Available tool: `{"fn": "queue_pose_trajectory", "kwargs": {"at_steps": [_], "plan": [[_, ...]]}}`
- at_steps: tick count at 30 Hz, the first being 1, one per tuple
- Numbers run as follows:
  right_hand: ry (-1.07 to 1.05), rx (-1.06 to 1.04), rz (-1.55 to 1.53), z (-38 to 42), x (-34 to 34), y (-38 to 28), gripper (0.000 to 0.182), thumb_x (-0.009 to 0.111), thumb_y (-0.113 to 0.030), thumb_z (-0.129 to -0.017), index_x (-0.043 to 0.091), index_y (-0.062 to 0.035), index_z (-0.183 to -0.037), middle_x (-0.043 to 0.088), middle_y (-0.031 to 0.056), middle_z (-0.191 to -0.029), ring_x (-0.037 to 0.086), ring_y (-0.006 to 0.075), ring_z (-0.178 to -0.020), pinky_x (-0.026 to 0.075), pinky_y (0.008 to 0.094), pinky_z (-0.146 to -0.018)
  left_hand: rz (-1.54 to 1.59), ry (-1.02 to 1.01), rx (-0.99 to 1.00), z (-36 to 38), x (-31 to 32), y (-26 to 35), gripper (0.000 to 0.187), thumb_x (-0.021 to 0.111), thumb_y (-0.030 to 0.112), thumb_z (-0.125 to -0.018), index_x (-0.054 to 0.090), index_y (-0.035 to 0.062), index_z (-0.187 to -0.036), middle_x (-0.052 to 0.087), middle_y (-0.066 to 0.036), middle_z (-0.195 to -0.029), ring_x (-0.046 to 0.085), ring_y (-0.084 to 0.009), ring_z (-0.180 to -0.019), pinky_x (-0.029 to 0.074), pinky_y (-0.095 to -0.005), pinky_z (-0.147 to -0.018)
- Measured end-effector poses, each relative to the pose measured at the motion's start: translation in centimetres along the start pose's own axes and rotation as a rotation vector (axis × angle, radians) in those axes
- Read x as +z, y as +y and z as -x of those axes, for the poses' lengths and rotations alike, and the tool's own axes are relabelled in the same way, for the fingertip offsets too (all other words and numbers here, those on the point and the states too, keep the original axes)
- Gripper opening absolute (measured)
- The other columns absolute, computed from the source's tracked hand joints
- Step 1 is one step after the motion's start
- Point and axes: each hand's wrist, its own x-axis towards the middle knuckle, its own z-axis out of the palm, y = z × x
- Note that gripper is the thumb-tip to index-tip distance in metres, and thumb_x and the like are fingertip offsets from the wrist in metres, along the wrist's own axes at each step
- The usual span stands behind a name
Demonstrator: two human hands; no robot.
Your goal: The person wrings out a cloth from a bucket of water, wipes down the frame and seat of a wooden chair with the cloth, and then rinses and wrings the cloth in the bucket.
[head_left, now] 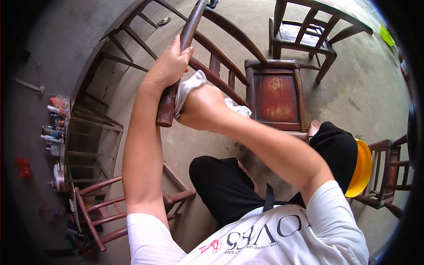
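A dark brown wooden chair with a worn reddish seat (276,99) is in front of me, its slatted back reaching toward my hands. My left hand (170,64) is closed around the thick top rail (190,28) of that chair's back. Lower on the same rail, my right hand (201,108) grips a white cloth (192,84) pressed against the wood near the rail's end. Part of the cloth hangs out past the right wrist. The right fingers are mostly hidden by the hand and the cloth.
Other wooden chairs stand at the upper right (304,37), the lower left (128,203) and the right (384,176). A yellow basin (363,168) is beside my leg. Bottles and small items (53,132) line the left side. A bright green object (387,35) lies far right.
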Motion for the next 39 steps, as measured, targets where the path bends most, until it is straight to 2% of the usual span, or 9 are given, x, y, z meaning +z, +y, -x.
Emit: {"fn": "queue_pose_trajectory", "kwargs": {"at_steps": [4,13,16,19,27,29,32,35,39], "plan": [[-0.078,-0.132,-0.309,-1.8,-0.1,2.4,0.022,0.063,-0.018,-0.062,0.062,0.0016,-0.074,0.061,0.0171,-0.069,0.061,0.0279,-0.067,0.047,0.0366,-0.061,0.052,0.023,0.024,-0.4,0.2,-0.5,0.060,0.045,0.024,-0.091,0.022,-0.0087,-0.135,0.056,-0.016,-0.090,0.057,-0.0160,-0.060,0.048,-0.0301,-0.058],[-1.032,0.197,-1.168,-5.3,1.5,5.5,0.020,0.067,-0.005,-0.052,0.062,0.0000,-0.072,0.061,0.0066,-0.071,0.054,0.0147,-0.062,0.042,0.0272,-0.055,0.150,0.013,-0.021,0.0,0.2,0.0,0.057,0.047,0.024,-0.090,0.026,-0.0022,-0.136,0.056,-0.010,-0.088,0.056,-0.0137,-0.058,0.046,-0.0297,-0.054],[-0.555,-0.424,-0.746,-4.5,1.4,5.6,0.015,0.066,-0.010,-0.058,0.061,-0.0013,-0.069,0.062,0.0079,-0.066,0.055,0.0161,-0.060,0.044,0.0290,-0.055,0.110,0.015,-0.015,-0.1,0.0,0.0,0.056,0.046,0.024,-0.090,0.027,-0.0033,-0.136,0.056,-0.011,-0.085,0.055,-0.0141,-0.056,0.046,-0.0304,-0.054],[-0.191,0.098,-0.371,-1.2,0.2,2.3,0.014,0.064,-0.014,-0.061,0.060,-0.0019,-0.067,0.061,0.0115,-0.064,0.057,0.0208,-0.059,0.046,0.0317,-0.056,0.049,0.008,-0.006,-0.4,0.0,0.1,0.057,0.045,0.023,-0.090,0.026,-0.0047,-0.136,0.056,-0.013,-0.082,0.055,-0.0155,-0.056,0.047,-0.0313,-0.055],[0.566,-0.273,0.298,1.4,3.2,0.5,0.025,0.064,-0.025,-0.069,0.056,-0.0059,-0.083,0.056,0.0129,-0.073,0.059,0.0320,-0.065,0.048,0.0429,-0.058,-0.064,0.038,-0.025,-0.7,0.2,-0.5,0.057,0.045,0.024,-0.092,0.024,0.0005,-0.139,0.056,-0.011,-0.086,0.059,-0.0134,-0.059,0.046,-0.0279,-0.052],[0.508,-0.193,0.161,1.5,1.6,-0.2,0.021,0.064,-0.020,-0.067,0.059,-0.0042,-0.079,0.060,0.0149,-0.075,0.060,0.0316,-0.069,0.048,0.0406,-0.060,-0.222,0.087,0.052,-1.5,0.3,-1.9,0.057,0.045,0.023,-0.092,0.023,-0.0002,-0.139,0.057,-0.011,-0.088,0.059,-0.0135,-0.060,0.047,-0.0278,-0.054],[-0.182,0.136,-0.249,-0.8,-1.6,-0.3,0.010,0.062,-0.007,-0.061,0.061,0.0005,-0.067,0.065,0.0181,-0.079,0.062,0.0265,-0.076,0.047,0.0334,-0.066,-0.137,0.085,0.123,-1.2,0.2,-1.7,0.054,0.043,0.023,-0.090,0.030,-0.0102,-0.131,0.058,-0.027,-0.094,0.060,-0.0292,-0.079,0.046,-0.0366,-0.075],[-0.441,-0.133,-0.679,-2.6,-1.1,2.5,0.013,0.065,-0.007,-0.060,0.061,0.0009,-0.069,0.064,0.0137,-0.077,0.060,0.0193,-0.072,0.047,0.0310,-0.066,-0.056,0.061,0.063,-0.7,0.2,-0.9,0.052,0.044,0.022,-0.090,0.031,-0.0091,-0.131,0.059,-0.023,-0.090,0.061,-0.0250,-0.072,0.047,-0.0346,-0.069],[-0.866,0.087,-1.067,-4.5,0.0,4.5,0.027,0.067,-0.002,-0.054,0.063,-0.0018,-0.080,0.063,0.0082,-0.077,0.058,0.0166,-0.071,0.046,0.0273,-0.065,0.062,0.015,0.009,0.1,-0.1,0.2,0.055,0.046,0.022,-0.089,0.029,-0.0066,-0.133,0.059,-0.017,-0.089,0.060,-0.0192,-0.065,0.047,-0.0316,-0.061]]}}
